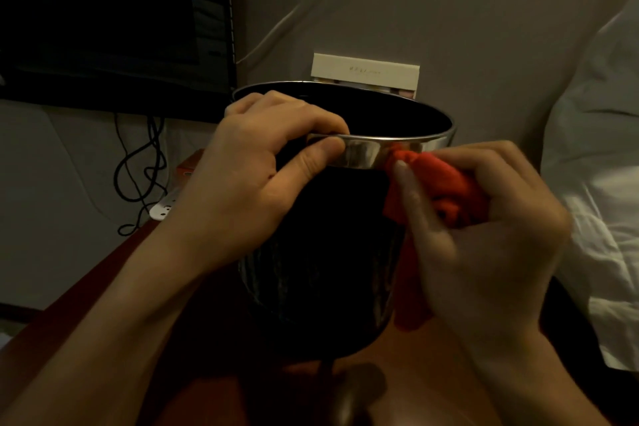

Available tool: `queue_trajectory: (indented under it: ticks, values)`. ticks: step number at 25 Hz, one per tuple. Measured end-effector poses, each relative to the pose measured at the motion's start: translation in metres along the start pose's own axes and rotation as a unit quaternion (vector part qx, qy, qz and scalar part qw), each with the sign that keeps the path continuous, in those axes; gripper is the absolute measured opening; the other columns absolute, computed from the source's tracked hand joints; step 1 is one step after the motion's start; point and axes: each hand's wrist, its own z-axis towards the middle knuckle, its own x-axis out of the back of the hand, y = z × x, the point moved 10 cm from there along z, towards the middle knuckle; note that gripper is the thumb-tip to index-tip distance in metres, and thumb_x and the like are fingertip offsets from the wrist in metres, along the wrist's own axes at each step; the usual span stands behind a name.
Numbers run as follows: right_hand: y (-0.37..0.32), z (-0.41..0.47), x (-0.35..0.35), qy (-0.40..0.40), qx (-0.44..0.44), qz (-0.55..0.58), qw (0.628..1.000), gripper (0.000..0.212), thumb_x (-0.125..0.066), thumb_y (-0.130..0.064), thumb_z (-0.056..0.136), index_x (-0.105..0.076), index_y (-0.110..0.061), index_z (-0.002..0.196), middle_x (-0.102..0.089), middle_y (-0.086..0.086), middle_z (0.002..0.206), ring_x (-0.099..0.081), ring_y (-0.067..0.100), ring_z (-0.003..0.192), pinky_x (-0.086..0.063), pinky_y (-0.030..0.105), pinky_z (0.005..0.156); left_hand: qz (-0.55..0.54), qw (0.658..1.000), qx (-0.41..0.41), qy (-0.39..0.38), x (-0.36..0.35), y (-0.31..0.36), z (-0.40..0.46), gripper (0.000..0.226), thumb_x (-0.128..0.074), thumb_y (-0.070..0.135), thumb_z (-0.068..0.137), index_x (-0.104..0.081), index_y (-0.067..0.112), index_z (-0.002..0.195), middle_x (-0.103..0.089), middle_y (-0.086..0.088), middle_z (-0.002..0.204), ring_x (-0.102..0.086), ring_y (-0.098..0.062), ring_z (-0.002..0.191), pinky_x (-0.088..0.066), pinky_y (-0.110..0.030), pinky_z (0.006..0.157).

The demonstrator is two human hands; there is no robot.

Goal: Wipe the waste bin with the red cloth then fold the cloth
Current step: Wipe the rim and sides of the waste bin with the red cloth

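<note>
A dark round waste bin [325, 270] with a shiny metal rim band stands upright on a reddish-brown tabletop, in the middle of the head view. My left hand [256, 169] grips the near left part of the rim, fingers inside and thumb on the metal band. My right hand [484, 228] holds a bunched red cloth [442, 183] and presses it against the rim band and the bin's right side. A tail of the cloth hangs down along the bin wall. The right hand is slightly blurred.
A dark monitor [114, 17] hangs at the upper left, with black cables [141, 162] and a white power strip [162, 209] below it. A cream box [364, 73] stands behind the bin against the wall. White bedding [598, 183] fills the right side.
</note>
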Motion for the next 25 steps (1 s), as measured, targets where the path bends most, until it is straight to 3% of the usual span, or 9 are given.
queue_trajectory:
  ticks: [5, 9, 14, 18, 22, 25]
  values:
    - [-0.007, -0.013, -0.016, -0.009, 0.008, 0.009, 1.0, 0.014, -0.077, -0.018, 0.089, -0.071, -0.005, 0.087, -0.06, -0.001, 0.09, -0.055, 0.007, 0.079, -0.04, 0.008, 0.073, 0.002, 1.0, -0.005, 0.002, 0.0, -0.001, -0.001, 0.015, -0.049, 0.035, 0.091, -0.059, 0.034, 0.102, -0.055, 0.03, 0.096, -0.049, 0.008, 0.101, -0.032, -0.028, 0.099]
    - [0.009, 0.0, 0.009, 0.042, -0.031, -0.017, 0.998, 0.017, -0.073, -0.023, 0.092, -0.07, -0.007, 0.087, -0.057, -0.001, 0.086, -0.05, 0.003, 0.078, -0.035, 0.004, 0.074, 0.0, 1.0, -0.004, 0.003, 0.0, 0.0, 0.0, 0.014, -0.049, 0.035, 0.091, -0.058, 0.034, 0.102, -0.057, 0.027, 0.096, -0.049, 0.006, 0.1, -0.032, -0.03, 0.099]
    - [-0.019, -0.023, -0.03, -0.038, 0.035, 0.002, 0.999, 0.013, -0.077, -0.016, 0.088, -0.073, -0.004, 0.089, -0.054, -0.006, 0.094, -0.049, 0.0, 0.084, -0.034, 0.0, 0.08, 0.004, 1.0, -0.005, 0.0, -0.001, -0.002, -0.001, 0.015, -0.048, 0.036, 0.091, -0.058, 0.035, 0.102, -0.054, 0.03, 0.095, -0.048, 0.008, 0.1, -0.031, -0.029, 0.099]
    - [0.001, -0.005, 0.0, 0.021, 0.009, -0.021, 1.0, 0.017, -0.075, -0.019, 0.092, -0.071, -0.003, 0.089, -0.055, -0.004, 0.091, -0.05, 0.002, 0.08, -0.035, 0.002, 0.077, 0.0, 1.0, -0.005, 0.004, 0.001, -0.002, 0.0, 0.014, -0.049, 0.035, 0.091, -0.059, 0.034, 0.1, -0.055, 0.029, 0.094, -0.049, 0.007, 0.1, -0.032, -0.031, 0.099]
    - [-0.008, -0.024, -0.023, -0.044, 0.018, -0.003, 0.999, 0.014, -0.076, -0.018, 0.089, -0.073, -0.004, 0.09, -0.056, -0.006, 0.093, -0.052, 0.001, 0.082, -0.037, 0.002, 0.079, 0.0, 1.0, -0.009, 0.007, -0.001, -0.002, -0.001, 0.012, -0.051, 0.034, 0.091, -0.059, 0.034, 0.1, -0.055, 0.028, 0.095, -0.05, 0.006, 0.1, -0.035, -0.035, 0.099]
    - [0.009, -0.007, -0.002, -0.006, -0.006, -0.008, 1.0, 0.015, -0.075, -0.022, 0.091, -0.072, -0.007, 0.089, -0.057, -0.005, 0.088, -0.053, 0.004, 0.079, -0.036, 0.005, 0.075, -0.003, 1.0, -0.009, 0.01, 0.0, -0.001, 0.001, 0.013, -0.05, 0.035, 0.091, -0.06, 0.033, 0.099, -0.056, 0.025, 0.095, -0.051, 0.003, 0.099, -0.036, -0.034, 0.098]
